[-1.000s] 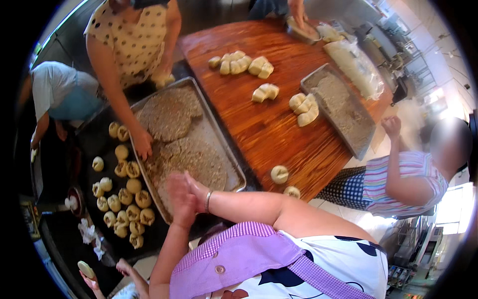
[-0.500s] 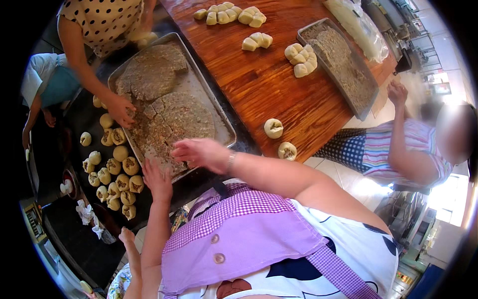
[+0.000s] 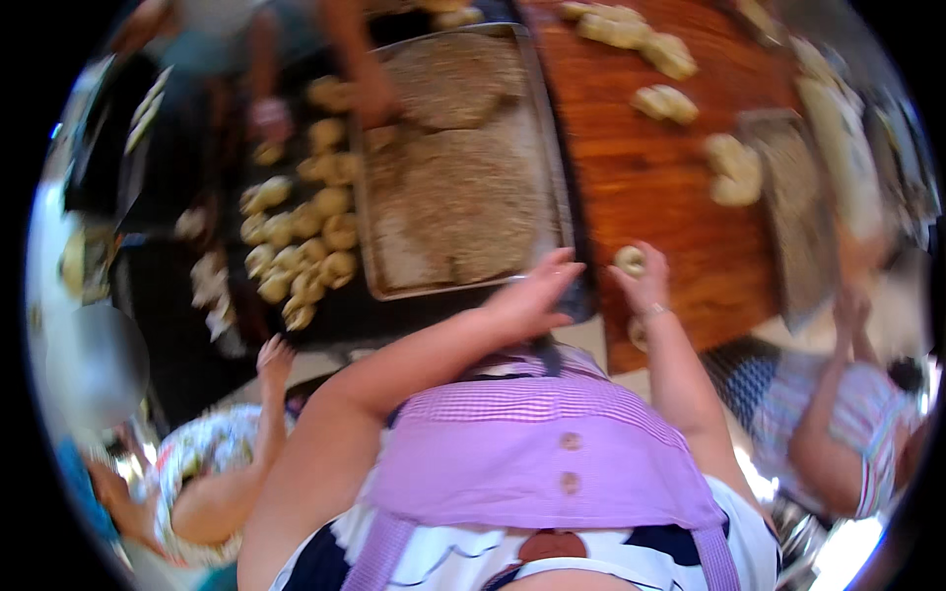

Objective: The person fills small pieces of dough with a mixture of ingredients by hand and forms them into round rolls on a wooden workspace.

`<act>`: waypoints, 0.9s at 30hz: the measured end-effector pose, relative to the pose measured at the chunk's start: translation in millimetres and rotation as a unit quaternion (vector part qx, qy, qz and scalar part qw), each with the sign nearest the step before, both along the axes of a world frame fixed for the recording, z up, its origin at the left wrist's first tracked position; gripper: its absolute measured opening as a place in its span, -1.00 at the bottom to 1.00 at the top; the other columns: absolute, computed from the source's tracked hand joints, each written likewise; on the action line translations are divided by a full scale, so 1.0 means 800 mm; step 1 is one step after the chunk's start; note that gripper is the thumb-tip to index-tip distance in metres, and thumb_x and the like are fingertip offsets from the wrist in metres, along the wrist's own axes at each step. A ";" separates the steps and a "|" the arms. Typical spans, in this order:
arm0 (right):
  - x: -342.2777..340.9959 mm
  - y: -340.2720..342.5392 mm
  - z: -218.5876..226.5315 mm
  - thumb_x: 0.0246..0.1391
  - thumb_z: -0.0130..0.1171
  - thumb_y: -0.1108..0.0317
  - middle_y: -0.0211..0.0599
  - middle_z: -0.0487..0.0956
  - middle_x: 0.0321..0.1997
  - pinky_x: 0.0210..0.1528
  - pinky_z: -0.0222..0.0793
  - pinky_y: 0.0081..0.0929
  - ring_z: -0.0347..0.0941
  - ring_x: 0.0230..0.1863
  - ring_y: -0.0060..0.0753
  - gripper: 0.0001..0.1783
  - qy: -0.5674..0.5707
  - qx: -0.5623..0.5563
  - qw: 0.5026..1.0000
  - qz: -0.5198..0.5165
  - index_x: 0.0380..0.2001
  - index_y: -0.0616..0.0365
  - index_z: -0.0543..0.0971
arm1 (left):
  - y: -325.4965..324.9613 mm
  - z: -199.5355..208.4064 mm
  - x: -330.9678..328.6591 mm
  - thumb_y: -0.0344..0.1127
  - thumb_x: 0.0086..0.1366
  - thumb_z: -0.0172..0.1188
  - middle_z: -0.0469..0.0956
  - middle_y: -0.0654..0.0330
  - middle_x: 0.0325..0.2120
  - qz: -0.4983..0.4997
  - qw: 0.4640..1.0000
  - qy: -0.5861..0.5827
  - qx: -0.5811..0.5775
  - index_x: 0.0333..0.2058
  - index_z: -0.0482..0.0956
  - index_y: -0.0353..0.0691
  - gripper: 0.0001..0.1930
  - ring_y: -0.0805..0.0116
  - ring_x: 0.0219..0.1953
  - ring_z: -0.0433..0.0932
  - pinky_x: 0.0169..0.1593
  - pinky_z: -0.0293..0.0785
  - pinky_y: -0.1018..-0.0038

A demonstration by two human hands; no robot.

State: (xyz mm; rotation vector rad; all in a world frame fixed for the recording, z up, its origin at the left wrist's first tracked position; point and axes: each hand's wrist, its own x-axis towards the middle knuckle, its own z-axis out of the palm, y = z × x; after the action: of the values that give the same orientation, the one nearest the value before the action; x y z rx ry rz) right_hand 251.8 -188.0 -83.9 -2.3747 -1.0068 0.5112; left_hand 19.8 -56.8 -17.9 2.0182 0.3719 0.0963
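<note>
My right hand [image 3: 645, 283] reaches over the wooden table edge with thumb and fingers around a pale dough bun [image 3: 630, 260]. Partly behind my right wrist, a second dough bun [image 3: 639, 335] sits at the table edge. My left hand [image 3: 537, 295] hovers by the near right corner of a metal tray [image 3: 443, 287], fingers stretched out and nothing in them. Two flat brown masses of crumbly filling [image 3: 458, 212] lie in the tray. To its left, several filled dough buns [image 3: 305, 246] cluster on the dark surface. Motion blurs the picture.
Dough pieces [image 3: 665, 103] lie in groups on the wooden table [image 3: 631, 177]. A second filling tray [image 3: 793, 197] stands at its right side. A co-worker's hand [image 3: 374, 94] is at the tray's far left. Other people stand at the left and right.
My view has turned, and both hands have left the filling. My right hand has moved right to the dough bun on the table; my left hand has moved right, toward the tray's near right corner.
</note>
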 end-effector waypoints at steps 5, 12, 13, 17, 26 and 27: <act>-0.072 -0.005 0.038 0.19 0.15 0.23 -0.12 0.29 0.24 0.30 0.14 -0.33 0.24 0.26 -0.22 -0.36 0.301 0.189 0.934 0.033 0.25 0.23 0.22 | -0.029 -0.002 0.062 -0.34 -0.16 0.49 0.11 -0.22 0.24 0.082 0.978 -0.187 0.042 0.25 0.13 -0.19 -0.02 -0.22 0.29 0.14 0.28 0.24 0.22; -0.059 -0.033 0.152 0.32 -0.12 0.09 -0.10 0.18 0.38 0.36 0.05 -0.26 0.12 0.37 -0.17 -0.37 0.346 0.082 0.924 0.143 0.31 0.24 0.13 | 0.000 0.011 0.020 -0.30 0.00 0.42 0.53 0.18 -0.20 0.205 0.937 -0.087 -0.268 -0.16 0.59 -0.22 -0.61 0.31 -0.11 0.51 -0.01 0.44 0.40; -0.040 -0.051 0.138 0.28 -0.04 0.13 -0.07 0.18 0.37 0.36 0.02 -0.21 0.11 0.37 -0.09 -0.37 0.143 0.044 0.966 0.209 0.29 0.24 0.16 | 0.004 0.009 0.008 -0.29 0.03 0.40 0.53 0.21 -0.23 0.230 0.908 -0.056 -0.347 -0.19 0.60 -0.22 -0.65 0.37 -0.15 0.52 -0.04 0.45 0.42; -0.026 -0.124 0.100 -0.13 0.34 0.15 -0.01 0.16 0.36 0.38 -0.04 -0.08 0.04 0.36 0.09 -0.12 -0.069 -0.100 0.982 0.143 0.25 0.19 0.22 | 0.016 0.009 -0.053 -0.28 0.14 0.31 0.55 0.27 -0.29 0.342 0.795 -0.048 -0.499 -0.23 0.62 -0.16 -0.78 0.48 -0.25 0.53 -0.13 0.46 0.51; -0.005 -0.134 0.021 -0.38 0.50 0.36 -0.05 0.36 0.12 0.23 0.21 -0.16 0.26 0.15 0.06 -0.18 -0.054 -0.140 0.981 0.122 0.08 0.13 0.41 | 0.035 -0.016 -0.169 -0.30 0.27 0.16 0.57 0.16 -0.31 0.520 0.600 -0.145 -0.590 -0.17 0.51 -0.24 -0.80 0.29 -0.27 0.59 -0.21 0.57 0.36; -0.001 -0.132 0.018 -0.37 0.50 0.36 -0.06 0.39 0.09 0.22 0.22 -0.17 0.29 0.13 0.04 -0.23 -0.053 -0.133 0.981 0.130 0.04 0.14 0.44 | 0.037 -0.021 -0.183 -0.29 0.26 0.18 0.57 0.18 -0.31 0.534 0.592 -0.160 -0.582 -0.15 0.51 -0.24 -0.77 0.31 -0.28 0.59 -0.21 0.56 0.39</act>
State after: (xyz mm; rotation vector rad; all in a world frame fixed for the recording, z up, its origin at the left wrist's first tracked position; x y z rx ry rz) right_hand 251.2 -293.4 -69.6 -2.5381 -1.3859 0.6546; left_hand -126.3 -27.0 -34.5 0.2305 1.0342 0.7386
